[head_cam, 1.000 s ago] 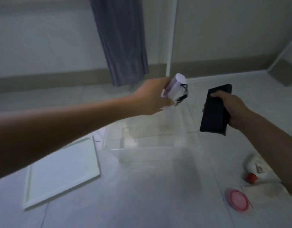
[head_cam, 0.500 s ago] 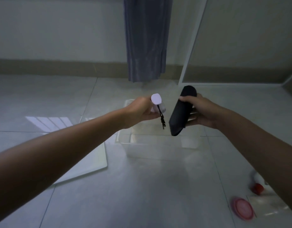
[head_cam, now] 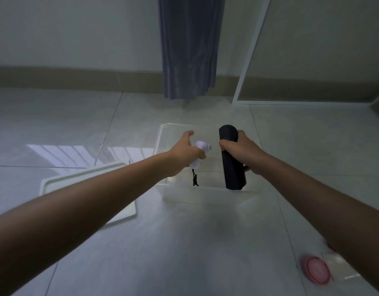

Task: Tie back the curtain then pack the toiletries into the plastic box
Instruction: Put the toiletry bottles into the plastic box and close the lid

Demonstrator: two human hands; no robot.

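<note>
A clear plastic box (head_cam: 207, 195) stands open on the tiled floor in the middle of the view. My left hand (head_cam: 185, 152) is above it, closed around a small white item (head_cam: 202, 146) with a black cord dangling from its lower end. My right hand (head_cam: 237, 149) grips a long black case (head_cam: 232, 163), held nearly upright over the box's right side. The grey-blue curtain (head_cam: 189, 48) hangs gathered against the far wall; I see no tie on it.
The box's white lid (head_cam: 62, 180) lies on the floor to the left, partly behind my left arm. A round pink container (head_cam: 316, 270) and a flat clear packet (head_cam: 340, 263) lie at the lower right. A white frame edge (head_cam: 248, 67) stands right of the curtain.
Both hands have come down closer over the box. The black case has turned more upright, and the white item now points its cord end downward. The view has tilted so the curtain is centred.
</note>
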